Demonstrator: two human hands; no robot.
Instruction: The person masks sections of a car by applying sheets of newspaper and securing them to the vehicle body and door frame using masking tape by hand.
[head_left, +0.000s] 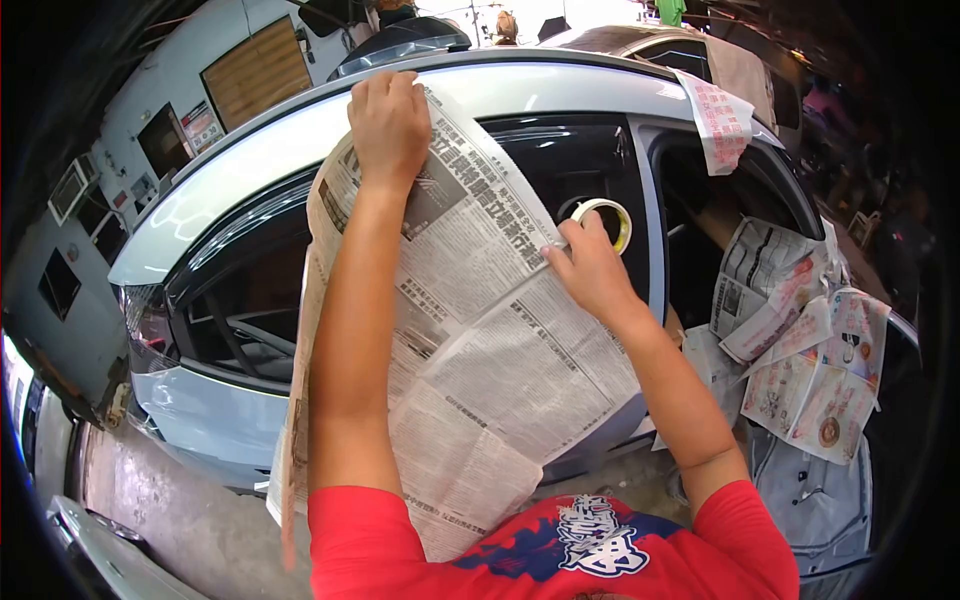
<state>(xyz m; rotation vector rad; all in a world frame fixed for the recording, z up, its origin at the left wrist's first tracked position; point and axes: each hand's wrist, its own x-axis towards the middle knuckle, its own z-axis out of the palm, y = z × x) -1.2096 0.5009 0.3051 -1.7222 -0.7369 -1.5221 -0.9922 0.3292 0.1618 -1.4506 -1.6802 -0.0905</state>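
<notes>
A large newspaper sheet (470, 250) hangs in front of the car's side windows and drapes down toward my red shirt. My left hand (390, 130) is closed on its upper edge, up at the roof line. Lower and to the right, my right hand (597, 268) pinches the sheet's right edge between thumb and fingers. A roll of masking tape (622, 226) with a yellow inner ring sits at the fingers of that same hand, held there. The sheet hides part of the door and window behind it.
The silver-blue car (225, 410) spans the view. More newspaper (770, 290) hangs over the open window frame at right, and a printed sheet (715, 120) lies over the roof edge. A loose door panel (800, 500) stands at lower right. Another car (640, 40) is behind.
</notes>
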